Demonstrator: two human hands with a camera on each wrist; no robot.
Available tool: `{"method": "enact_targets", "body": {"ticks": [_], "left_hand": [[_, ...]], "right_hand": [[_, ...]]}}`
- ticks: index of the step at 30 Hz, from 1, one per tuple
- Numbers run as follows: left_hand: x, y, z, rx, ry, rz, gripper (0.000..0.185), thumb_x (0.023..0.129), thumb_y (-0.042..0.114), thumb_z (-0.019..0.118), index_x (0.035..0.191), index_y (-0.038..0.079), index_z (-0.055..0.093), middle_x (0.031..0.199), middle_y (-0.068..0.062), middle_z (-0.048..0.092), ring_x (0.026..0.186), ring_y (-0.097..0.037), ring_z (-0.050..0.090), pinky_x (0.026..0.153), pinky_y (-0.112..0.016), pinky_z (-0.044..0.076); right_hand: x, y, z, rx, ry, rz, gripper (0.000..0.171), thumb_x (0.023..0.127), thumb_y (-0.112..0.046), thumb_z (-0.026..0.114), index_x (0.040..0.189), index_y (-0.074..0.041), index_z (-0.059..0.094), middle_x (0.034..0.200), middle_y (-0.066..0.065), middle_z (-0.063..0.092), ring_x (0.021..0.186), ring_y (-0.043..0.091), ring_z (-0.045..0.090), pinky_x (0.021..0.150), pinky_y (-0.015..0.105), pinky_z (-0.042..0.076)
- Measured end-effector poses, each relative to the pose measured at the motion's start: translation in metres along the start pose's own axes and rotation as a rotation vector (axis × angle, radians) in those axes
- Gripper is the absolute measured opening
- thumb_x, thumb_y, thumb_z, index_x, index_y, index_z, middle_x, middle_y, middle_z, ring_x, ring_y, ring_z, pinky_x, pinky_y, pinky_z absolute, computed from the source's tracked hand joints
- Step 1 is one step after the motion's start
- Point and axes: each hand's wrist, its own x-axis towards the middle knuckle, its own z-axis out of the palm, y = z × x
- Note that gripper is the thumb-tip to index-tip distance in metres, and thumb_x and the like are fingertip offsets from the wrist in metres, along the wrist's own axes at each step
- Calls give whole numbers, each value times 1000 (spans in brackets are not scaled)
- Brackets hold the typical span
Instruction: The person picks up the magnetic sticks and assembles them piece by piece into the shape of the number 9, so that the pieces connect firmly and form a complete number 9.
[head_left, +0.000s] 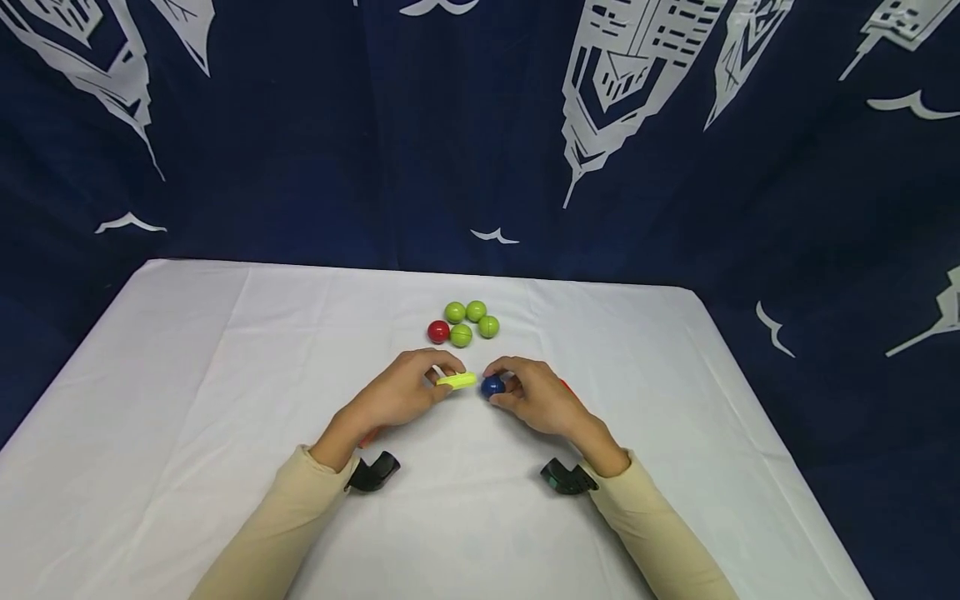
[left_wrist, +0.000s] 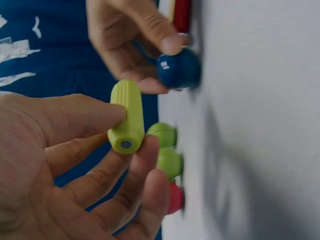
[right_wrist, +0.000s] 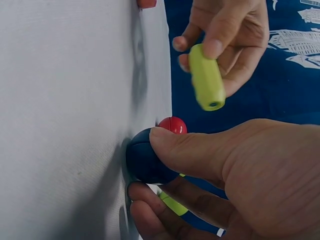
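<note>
My left hand [head_left: 444, 377] pinches a short yellow-green cylinder [head_left: 459, 381] between thumb and fingers, a little above the white tablecloth [head_left: 225, 400]. The left wrist view shows the cylinder [left_wrist: 127, 117] end-on, with a small dark hole in its face. My right hand [head_left: 501, 385] grips a dark blue ball [head_left: 492, 385] with thumb and fingers, low at the cloth. In the right wrist view the blue ball [right_wrist: 147, 157] sits under the thumb, the cylinder [right_wrist: 206, 77] just beyond. Cylinder tip and ball are close together, slightly apart.
Behind the hands lies a cluster of green balls [head_left: 476, 311] with one red ball [head_left: 438, 332] at its left. Something red [head_left: 564, 385] shows beside the right hand, and another bit of red [head_left: 367, 439] under the left wrist. A dark blue patterned curtain [head_left: 300, 125] hangs behind the table.
</note>
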Motion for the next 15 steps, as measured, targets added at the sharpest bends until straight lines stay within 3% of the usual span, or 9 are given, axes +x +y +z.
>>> {"method": "enact_targets", "body": {"ticks": [6,15], "left_hand": [[1,-2,8,1,28,-40,23,91,0,67,113,9,70,112,-4,70,96,-20,63,90,-39,52],[4,-8,17,26,24,1,21,91,-1,67,111,7,70,109,-5,71,97,-20,65,90,-38,53]], "right_hand": [[0,-1,-1,-8,-9,30,31,89,-10,76,119,-13,67,104,2,68,85,12,62,78,31,52],[-1,0,-3,-9,-39,27,31,90,-8,74,120,-11,67,106,2,68,86,11,61,79,31,52]]}}
